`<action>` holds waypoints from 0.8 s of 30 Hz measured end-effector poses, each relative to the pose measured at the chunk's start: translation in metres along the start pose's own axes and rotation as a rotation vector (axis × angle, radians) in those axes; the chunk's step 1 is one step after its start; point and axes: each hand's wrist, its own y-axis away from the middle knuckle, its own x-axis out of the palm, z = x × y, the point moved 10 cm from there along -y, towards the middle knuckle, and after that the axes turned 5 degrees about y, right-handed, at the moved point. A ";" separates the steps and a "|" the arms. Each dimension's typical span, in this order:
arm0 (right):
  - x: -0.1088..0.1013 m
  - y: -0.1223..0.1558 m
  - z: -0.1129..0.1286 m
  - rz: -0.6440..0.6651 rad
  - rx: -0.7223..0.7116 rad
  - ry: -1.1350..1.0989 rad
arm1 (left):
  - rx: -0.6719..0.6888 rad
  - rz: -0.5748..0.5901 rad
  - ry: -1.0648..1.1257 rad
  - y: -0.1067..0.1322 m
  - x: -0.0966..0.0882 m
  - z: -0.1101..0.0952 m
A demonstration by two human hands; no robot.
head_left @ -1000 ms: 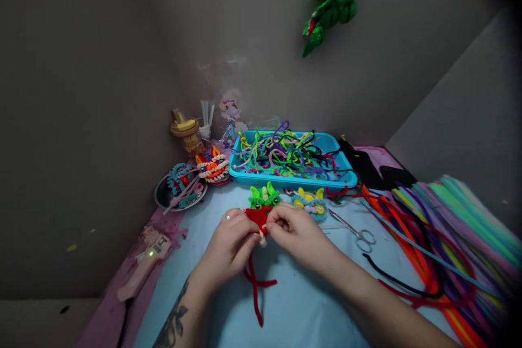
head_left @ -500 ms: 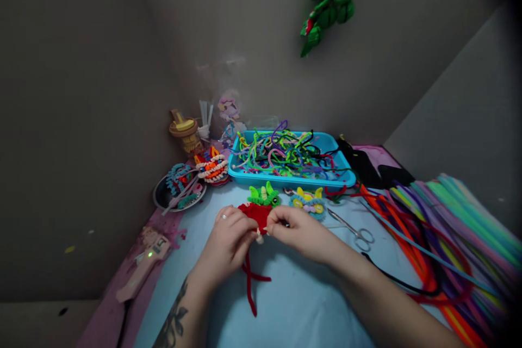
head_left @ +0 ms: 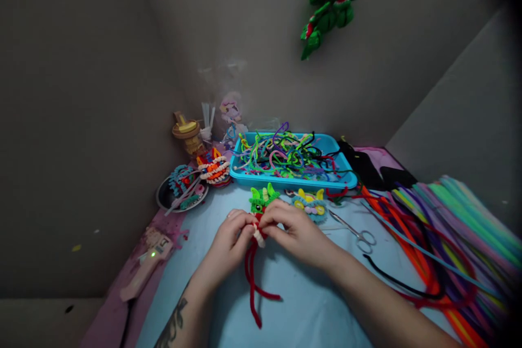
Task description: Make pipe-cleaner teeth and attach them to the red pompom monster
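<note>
Between my two hands is a red and cream pipe-cleaner figure (head_left: 258,235), mostly covered by my fingers. My left hand (head_left: 233,236) pinches its left side, and my right hand (head_left: 291,228) grips it from the right, fingertips almost meeting. Two loose red pipe-cleaner ends (head_left: 252,288) hang below onto the blue cloth (head_left: 318,304). Just behind my hands sits a green pipe-cleaner head (head_left: 263,198) with pointed ears and a dark eye. Beside it lies a blue and yellow pipe-cleaner figure (head_left: 309,204).
A blue tray (head_left: 293,180) of pipe-cleaner scraps stands behind. Scissors (head_left: 359,235) lie right, near bundled pipe cleaners (head_left: 457,228). At left are a metal bowl (head_left: 163,201), an orange and cream figure (head_left: 214,168) and a glue gun (head_left: 149,266). Green pieces (head_left: 334,2) hang on the wall.
My hands have turned the red piece, so less of its flat red side shows and more of the cream part. The hanging red ends have swung lower and to the right.
</note>
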 end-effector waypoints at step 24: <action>0.004 0.000 -0.016 0.104 0.088 0.081 | -0.051 0.013 0.076 0.002 -0.001 0.004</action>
